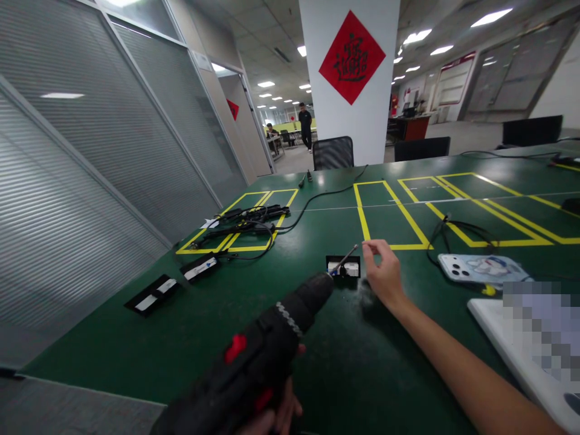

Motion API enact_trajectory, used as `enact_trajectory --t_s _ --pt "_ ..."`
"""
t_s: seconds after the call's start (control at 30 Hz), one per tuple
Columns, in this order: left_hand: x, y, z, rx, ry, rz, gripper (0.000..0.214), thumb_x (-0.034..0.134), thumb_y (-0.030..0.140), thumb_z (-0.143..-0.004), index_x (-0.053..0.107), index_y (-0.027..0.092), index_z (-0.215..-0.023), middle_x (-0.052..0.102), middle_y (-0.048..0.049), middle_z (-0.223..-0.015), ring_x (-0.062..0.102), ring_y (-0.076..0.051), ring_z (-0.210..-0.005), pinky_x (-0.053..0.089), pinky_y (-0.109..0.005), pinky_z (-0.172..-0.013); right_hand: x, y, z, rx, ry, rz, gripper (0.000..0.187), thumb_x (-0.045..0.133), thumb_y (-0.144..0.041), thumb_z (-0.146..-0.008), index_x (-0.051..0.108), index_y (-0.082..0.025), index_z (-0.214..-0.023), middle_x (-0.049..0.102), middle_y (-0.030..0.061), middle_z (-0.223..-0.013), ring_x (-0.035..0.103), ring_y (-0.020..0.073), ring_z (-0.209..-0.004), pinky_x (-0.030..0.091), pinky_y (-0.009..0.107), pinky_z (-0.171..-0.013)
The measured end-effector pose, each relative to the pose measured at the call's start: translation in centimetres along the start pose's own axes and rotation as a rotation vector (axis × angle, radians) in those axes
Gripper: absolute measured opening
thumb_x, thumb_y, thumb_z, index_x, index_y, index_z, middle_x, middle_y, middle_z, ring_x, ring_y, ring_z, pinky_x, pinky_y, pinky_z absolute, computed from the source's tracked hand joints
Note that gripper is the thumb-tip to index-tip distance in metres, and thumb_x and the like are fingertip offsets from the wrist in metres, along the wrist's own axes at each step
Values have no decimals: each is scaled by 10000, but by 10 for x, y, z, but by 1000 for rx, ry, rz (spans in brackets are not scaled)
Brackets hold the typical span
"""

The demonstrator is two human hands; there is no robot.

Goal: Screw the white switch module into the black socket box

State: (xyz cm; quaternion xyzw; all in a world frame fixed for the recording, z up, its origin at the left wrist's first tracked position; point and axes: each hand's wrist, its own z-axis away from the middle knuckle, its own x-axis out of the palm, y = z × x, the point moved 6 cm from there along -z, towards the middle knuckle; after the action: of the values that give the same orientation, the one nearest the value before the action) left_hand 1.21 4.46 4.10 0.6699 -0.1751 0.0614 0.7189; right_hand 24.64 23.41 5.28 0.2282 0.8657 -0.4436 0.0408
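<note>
My left hand (283,408), partly hidden at the bottom of the head view, is wrapped round the grip of a black cordless drill (267,338) with red buttons. The drill points up and right, and a long thin metal bit (345,258) sticks out of its chuck. Just beyond the bit's tip are the pinched fingers of my right hand (383,269); anything between them is too small to make out. Behind the bit, a small black plate with a white label (351,269) lies on the green table.
Two more black labelled pieces (151,295) (200,267) lie at left, near tangled black cables (254,220). Yellow tape outlines (396,247) mark the table (317,220). At right are a phone (480,267) and a white device (502,338). A person (305,125) stands far off.
</note>
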Motion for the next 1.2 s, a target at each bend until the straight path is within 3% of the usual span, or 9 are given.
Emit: enact_trajectory --t_s 0.13,0.23,0.33,0.43,0.8,1.03,1.2 --pt "-13 -8 -10 51 -55 60 538 624 290 -682 526 188 -1201 551 11 -538 564 -198 -451 474 -543 -688 31 42 0 218 -161 -124 372 459 -417 -844 609 -132 -1031 648 115 -998 598 206 -900 454 349 -822" --pt "-23 -25 -20 5 -67 171 513 600 279 -680 528 184 -1179 507 37 -506 603 -219 -464 465 -581 -716 42 53 0 269 -322 -191 354 486 -389 -828 639 -143 -1030 672 98 -990 612 198 -902 453 334 -824" --pt "-25 -42 -23 -62 -86 286 462 574 282 -707 534 168 -1153 500 36 -522 575 -179 -417 498 -433 -560 41 52 0 254 -382 -164 312 469 -353 -831 678 -161 -960 687 79 -957 615 202 -892 452 335 -811" --pt "-24 -52 -21 -115 -101 330 425 548 270 -738 527 161 -1148 560 -1 -589 503 -115 -373 439 -312 -455 39 49 0 245 -386 -141 314 443 -342 -839 692 -165 -916 693 70 -921 616 205 -875 452 334 -798" --pt "-25 -58 -23 -180 -131 358 361 461 307 -782 545 121 -1079 459 27 -518 446 -114 -359 427 -303 -445 38 53 2 252 -356 -111 312 453 -362 -829 678 -156 -894 685 75 -892 613 199 -818 457 325 -749" --pt "-30 -57 -22 -137 -85 391 472 460 269 -776 502 107 -1217 493 12 -530 454 -116 -355 438 -319 -450 39 53 2 233 -344 -87 299 463 -355 -828 682 -158 -883 684 74 -899 610 196 -847 445 326 -775" --pt "-27 -55 -23 -151 -101 355 377 463 296 -775 576 109 -1083 476 18 -508 453 -117 -363 430 -309 -450 40 54 2 233 -346 -85 300 460 -353 -830 682 -157 -883 685 74 -896 611 195 -839 444 327 -774"
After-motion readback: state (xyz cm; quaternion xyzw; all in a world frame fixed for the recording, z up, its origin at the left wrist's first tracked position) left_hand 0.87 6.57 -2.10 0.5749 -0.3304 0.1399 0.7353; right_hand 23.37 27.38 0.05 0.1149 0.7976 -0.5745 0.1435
